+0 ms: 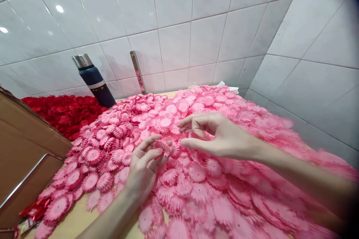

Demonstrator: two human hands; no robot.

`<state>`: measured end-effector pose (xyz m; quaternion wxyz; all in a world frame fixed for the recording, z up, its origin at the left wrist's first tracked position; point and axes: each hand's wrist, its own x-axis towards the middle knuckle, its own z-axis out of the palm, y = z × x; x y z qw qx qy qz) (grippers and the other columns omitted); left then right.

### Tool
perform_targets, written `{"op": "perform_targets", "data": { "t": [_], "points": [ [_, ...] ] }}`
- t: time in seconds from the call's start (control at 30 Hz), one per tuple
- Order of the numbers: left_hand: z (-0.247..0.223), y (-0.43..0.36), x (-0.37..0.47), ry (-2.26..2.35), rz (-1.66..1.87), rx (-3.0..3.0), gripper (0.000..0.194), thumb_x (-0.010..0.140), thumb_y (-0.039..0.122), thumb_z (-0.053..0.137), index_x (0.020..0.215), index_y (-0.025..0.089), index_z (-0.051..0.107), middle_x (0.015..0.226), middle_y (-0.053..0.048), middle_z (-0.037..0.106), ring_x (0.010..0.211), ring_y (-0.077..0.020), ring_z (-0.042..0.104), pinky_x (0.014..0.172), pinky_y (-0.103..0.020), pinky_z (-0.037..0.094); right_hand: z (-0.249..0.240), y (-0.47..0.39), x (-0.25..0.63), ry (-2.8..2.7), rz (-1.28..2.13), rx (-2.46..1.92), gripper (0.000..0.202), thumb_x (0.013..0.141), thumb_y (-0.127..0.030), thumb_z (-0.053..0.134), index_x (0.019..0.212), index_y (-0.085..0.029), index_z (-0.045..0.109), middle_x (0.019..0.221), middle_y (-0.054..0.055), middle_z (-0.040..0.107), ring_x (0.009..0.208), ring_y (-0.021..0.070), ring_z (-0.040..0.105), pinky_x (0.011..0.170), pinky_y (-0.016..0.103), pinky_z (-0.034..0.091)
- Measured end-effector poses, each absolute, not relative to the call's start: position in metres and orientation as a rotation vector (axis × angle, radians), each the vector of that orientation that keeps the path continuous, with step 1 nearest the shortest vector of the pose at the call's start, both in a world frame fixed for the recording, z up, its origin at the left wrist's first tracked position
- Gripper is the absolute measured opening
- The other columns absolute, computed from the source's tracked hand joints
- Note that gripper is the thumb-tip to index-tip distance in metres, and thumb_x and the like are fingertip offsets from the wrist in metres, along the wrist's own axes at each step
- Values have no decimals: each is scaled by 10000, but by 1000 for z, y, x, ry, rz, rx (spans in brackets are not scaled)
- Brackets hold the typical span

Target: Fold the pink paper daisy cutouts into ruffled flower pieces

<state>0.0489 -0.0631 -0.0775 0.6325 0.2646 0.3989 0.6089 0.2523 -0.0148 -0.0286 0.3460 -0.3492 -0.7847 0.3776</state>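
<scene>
My left hand is closed round a small pink scalloped piece, pinched between thumb and fingers above the heap. Just to the right of it, my right hand hovers with thumb and fingers apart, and nothing is visible between them. Below and around both hands spreads a large heap of pink flower-shaped pieces, round with fringed edges and small centre holes. The pieces on the left of the heap look thicker and deeper pink. The two hands do not touch each other.
A dark blue bottle with a steel cap leans at the back left, beside a red heap. A metal strip stands against the tiled wall. A cardboard box is at the left, with a red wrapper near it.
</scene>
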Motion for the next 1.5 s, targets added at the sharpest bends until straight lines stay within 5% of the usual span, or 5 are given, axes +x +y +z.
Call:
{"op": "perform_targets", "data": {
  "t": [0.23, 0.43, 0.63, 1.27, 1.5],
  "points": [
    [-81, -64, 55, 1026, 1379, 635, 266, 579, 165, 872, 764, 126, 685, 739, -10, 703, 675, -105, 656, 654, -203, 575, -30, -19, 246, -2121, 818, -906, 238, 794, -314, 700, 668, -203, 532, 1000, 57, 703, 1080, 239, 612, 930, 391, 444],
    [-93, -65, 51, 1018, 1343, 824, 222, 686, 287, 823, 757, 122, 692, 711, -3, 657, 632, -89, 600, 642, -206, 546, -31, -27, 241, -2214, 884, -835, 77, 852, -256, 632, 843, -180, 631, 857, 38, 715, 805, 174, 662, 773, 320, 507],
    [-96, -68, 47, 1114, 1328, 1077, 271, 760, 364, 752, 659, 129, 661, 631, 5, 604, 592, -90, 529, 584, -185, 463, -36, -35, 235, -2218, 872, -763, 106, 872, -254, 623, 905, -154, 637, 885, 36, 719, 803, 146, 667, 741, 267, 511],
    [-90, -70, 51, 1118, 1294, 1243, 201, 589, 169, 852, 566, 151, 653, 614, -4, 640, 603, -129, 569, 616, -229, 467, -46, -33, 232, -2414, 684, -650, 171, 828, -45, 534, 843, -148, 670, 854, 74, 710, 760, 178, 628, 708, 324, 489],
    [-91, -68, 51, 1111, 1302, 1271, 185, 718, 228, 778, 617, 152, 643, 658, -4, 627, 642, -120, 557, 654, -225, 462, -45, -31, 232, -2355, 686, -768, 156, 836, -65, 497, 838, -148, 628, 816, 62, 688, 729, 169, 619, 670, 311, 476]
  ]
}}
